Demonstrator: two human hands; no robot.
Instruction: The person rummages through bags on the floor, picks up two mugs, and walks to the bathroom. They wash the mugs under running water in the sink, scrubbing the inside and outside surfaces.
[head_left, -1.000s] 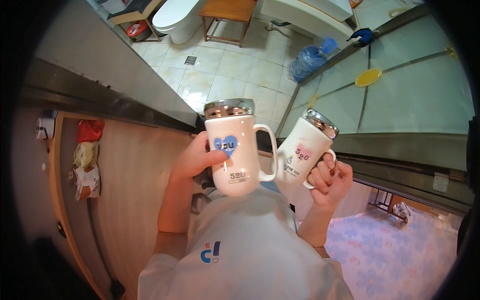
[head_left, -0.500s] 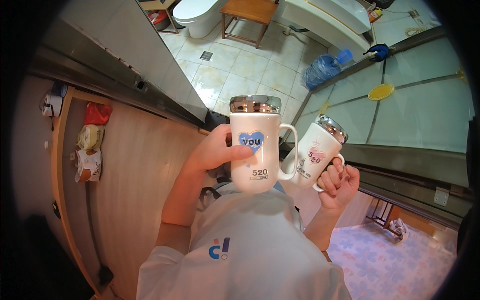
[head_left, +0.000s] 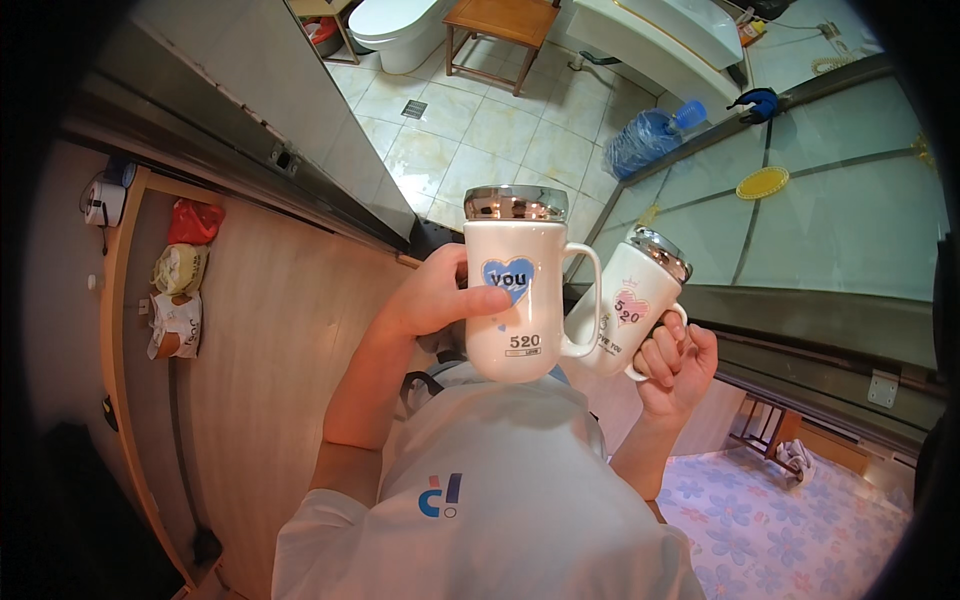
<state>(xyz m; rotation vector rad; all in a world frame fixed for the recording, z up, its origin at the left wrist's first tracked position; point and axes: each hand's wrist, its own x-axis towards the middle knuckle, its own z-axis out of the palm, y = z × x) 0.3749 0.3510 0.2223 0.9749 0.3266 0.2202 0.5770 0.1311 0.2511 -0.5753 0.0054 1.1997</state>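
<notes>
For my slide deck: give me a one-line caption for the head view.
Left hand grips a white lidded mug with a blue heart; right hand holds a matching pink-heart mug by its handle.

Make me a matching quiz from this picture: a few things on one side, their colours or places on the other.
Things:
1. mug in the left hand
2. mug in the right hand
3. water jug
4. stool

Descriptions:
A. wooden, beside the toilet
B. pink heart, tilted
C. blue, lying on the tiled floor
D. blue heart, upright

Pairs: 1-D, 2-B, 3-C, 4-A
</notes>
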